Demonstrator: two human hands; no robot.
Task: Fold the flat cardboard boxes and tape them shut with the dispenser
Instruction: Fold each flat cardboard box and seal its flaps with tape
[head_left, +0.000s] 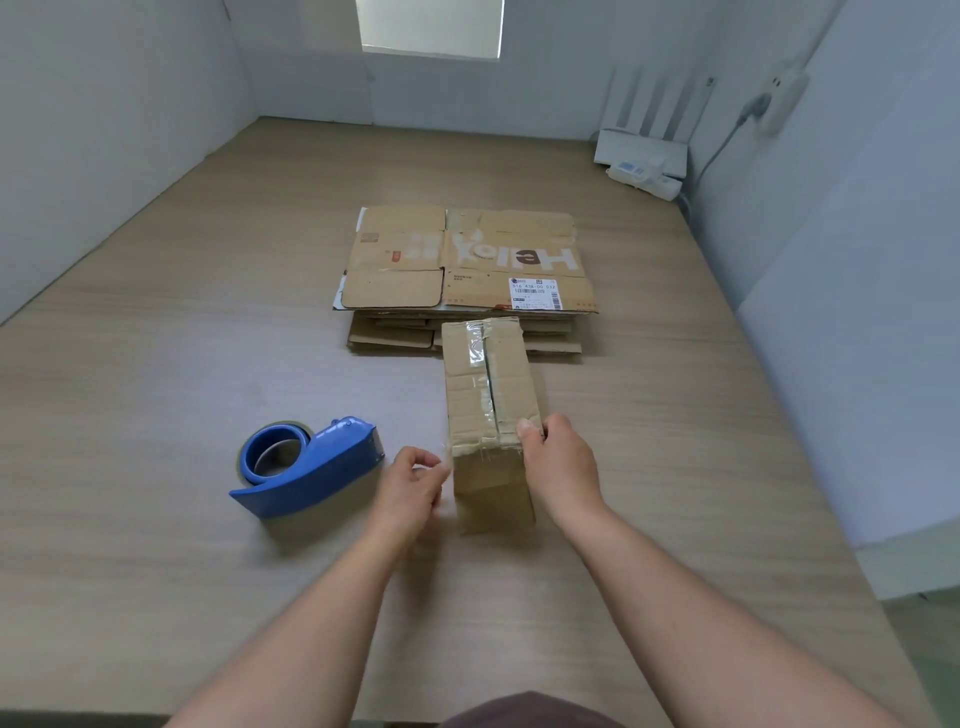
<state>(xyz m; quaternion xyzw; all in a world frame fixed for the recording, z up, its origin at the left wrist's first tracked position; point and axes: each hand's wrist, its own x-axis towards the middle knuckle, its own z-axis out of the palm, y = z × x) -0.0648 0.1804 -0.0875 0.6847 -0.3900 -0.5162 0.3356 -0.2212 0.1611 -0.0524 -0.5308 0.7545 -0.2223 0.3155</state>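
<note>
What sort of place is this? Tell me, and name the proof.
Probably a small packing desk walled by white panels, in a home or office: a stack of flat boxes, a dispenser and a router in the corner.

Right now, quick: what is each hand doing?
Left hand: fingers curled beside the box; whether it holds anything cannot be told.
Right hand: holding the box, thumb on top.

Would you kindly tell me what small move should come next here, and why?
Probably the left hand should smooth the tape end down the near face of the box. The tape already covers the top seam, its near end looks wrinkled at the edge, the right hand grips the box's near corner, and the dispenser lies aside.
</note>
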